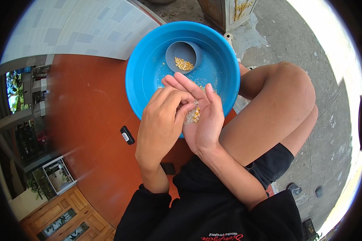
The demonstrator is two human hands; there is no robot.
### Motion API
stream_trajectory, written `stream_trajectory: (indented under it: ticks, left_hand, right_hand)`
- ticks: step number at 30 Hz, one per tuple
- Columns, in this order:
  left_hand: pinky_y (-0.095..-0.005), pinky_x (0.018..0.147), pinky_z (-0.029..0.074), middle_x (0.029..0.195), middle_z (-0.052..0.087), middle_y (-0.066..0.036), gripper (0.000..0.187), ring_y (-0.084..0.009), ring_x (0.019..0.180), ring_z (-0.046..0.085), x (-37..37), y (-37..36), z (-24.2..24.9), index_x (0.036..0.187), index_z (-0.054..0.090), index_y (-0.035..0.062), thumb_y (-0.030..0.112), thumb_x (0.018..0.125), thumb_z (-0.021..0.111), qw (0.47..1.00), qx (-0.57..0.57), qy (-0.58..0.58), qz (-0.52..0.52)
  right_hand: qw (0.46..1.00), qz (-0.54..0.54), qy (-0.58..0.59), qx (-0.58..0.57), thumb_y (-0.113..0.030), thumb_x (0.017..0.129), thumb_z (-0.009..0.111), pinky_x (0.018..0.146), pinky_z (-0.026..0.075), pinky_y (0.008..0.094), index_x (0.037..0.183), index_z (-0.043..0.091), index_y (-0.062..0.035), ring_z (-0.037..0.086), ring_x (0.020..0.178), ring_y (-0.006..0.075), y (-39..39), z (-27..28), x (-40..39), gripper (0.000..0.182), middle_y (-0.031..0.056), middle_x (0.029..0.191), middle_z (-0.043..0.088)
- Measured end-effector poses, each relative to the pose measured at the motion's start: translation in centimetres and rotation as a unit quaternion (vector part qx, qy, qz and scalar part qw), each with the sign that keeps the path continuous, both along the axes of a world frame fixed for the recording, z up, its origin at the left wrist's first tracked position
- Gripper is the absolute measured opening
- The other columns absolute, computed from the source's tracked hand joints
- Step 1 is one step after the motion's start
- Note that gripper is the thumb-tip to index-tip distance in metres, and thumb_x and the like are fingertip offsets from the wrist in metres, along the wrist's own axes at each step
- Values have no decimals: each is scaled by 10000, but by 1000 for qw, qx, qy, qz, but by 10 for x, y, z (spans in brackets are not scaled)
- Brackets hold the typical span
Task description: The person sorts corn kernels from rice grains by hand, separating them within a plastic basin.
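Note:
Palm up and cupped, my right hand (207,124) holds a small heap of yellow corn kernels (196,115) mixed with small pale grains that look like rice (190,117). My left hand (161,124) reaches over that palm from the left, thumb and fingertips pinched together at the heap. What lies between those fingertips is too small to make out. Both hands are over the near side of a blue basin (134,80). Inside it a grey round container (193,50) leans with more corn kernels (184,64) in it. Pale grains are scattered on the basin floor.
A small black object with a white label (127,135) lies on the red-brown floor (96,120) to the left. Another dark flat object (168,168) is near my left forearm. My bare leg (273,92) is bent right of the basin. A tiled white panel (84,30) stands upper left.

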State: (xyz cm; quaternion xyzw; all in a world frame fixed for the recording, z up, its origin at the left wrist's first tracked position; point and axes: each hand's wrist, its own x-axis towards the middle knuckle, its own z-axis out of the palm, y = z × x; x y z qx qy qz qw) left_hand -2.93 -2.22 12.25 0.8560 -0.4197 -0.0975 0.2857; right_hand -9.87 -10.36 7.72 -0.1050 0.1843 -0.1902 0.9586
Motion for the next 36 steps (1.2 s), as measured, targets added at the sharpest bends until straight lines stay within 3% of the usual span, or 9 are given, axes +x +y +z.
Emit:
stream_trajectory:
  ticks: [11,14,20,23,26,29,32,35,36]
  left_hand:
    - [-358,736,542,941,798,-81,146,-222,814,693,0,2,8,992,782,10,-12,869,857,997,-56,23,43]
    - [-339,751,560,964,800,-85,178,-193,834,710,2,5,8,1045,829,8,-25,872,860,997,-56,31,34]
    - [-279,778,585,1031,796,-100,238,-146,922,739,3,7,4,1181,844,8,-25,947,823,987,-94,97,82]
    - [-321,733,593,995,775,-117,217,-205,888,769,16,3,-3,1175,849,34,9,964,806,987,-113,3,115]
    - [-327,769,595,1046,785,-136,213,-222,922,780,34,-14,-3,1219,831,32,49,1015,770,979,-102,-17,173]
    - [-312,847,588,1100,795,-99,256,-177,988,756,57,-17,-26,1309,802,22,91,1084,700,978,-97,6,186]
    - [-344,878,592,1106,792,-118,246,-197,1002,756,53,-17,-21,1295,794,17,110,1101,676,980,-93,-20,177]
    - [-363,871,592,1130,775,-127,177,-219,998,756,35,-9,3,1187,816,21,84,1036,749,989,-88,42,113]
    - [-368,856,580,1139,763,-119,175,-240,1010,743,30,-6,6,1159,817,34,71,992,781,994,-77,-3,83]
  right_hand:
    - [999,-3,-14,39,-536,1159,345,1312,367,510,1580,490,134,507,1535,419,1,0,1,804,324,1596,558]
    - [999,-3,-17,40,-534,1160,349,1303,380,499,1581,489,134,508,1535,417,0,-2,2,802,324,1597,557]
    - [999,-6,-1,46,-498,1177,322,1295,396,485,1564,512,131,530,1521,375,0,1,1,763,318,1581,574]
    - [998,-17,13,53,-470,1188,311,1308,394,475,1556,513,140,542,1516,361,-1,1,1,740,320,1576,577]
    - [998,-24,11,59,-455,1189,318,1321,392,470,1557,499,153,545,1517,371,0,-1,2,733,329,1579,569]
    - [997,-27,8,65,-448,1189,324,1321,393,465,1559,493,156,545,1519,377,-1,-1,3,729,331,1583,564]
    - [997,-33,9,72,-445,1189,327,1316,397,463,1560,496,151,550,1514,377,-3,-1,3,722,326,1585,566]
    - [997,-32,14,66,-479,1162,371,1309,396,456,1576,480,147,543,1515,389,-3,-2,2,758,327,1597,553]
    - [998,-30,16,62,-496,1149,392,1306,394,453,1584,471,147,537,1517,396,-2,-2,2,780,329,1604,545]
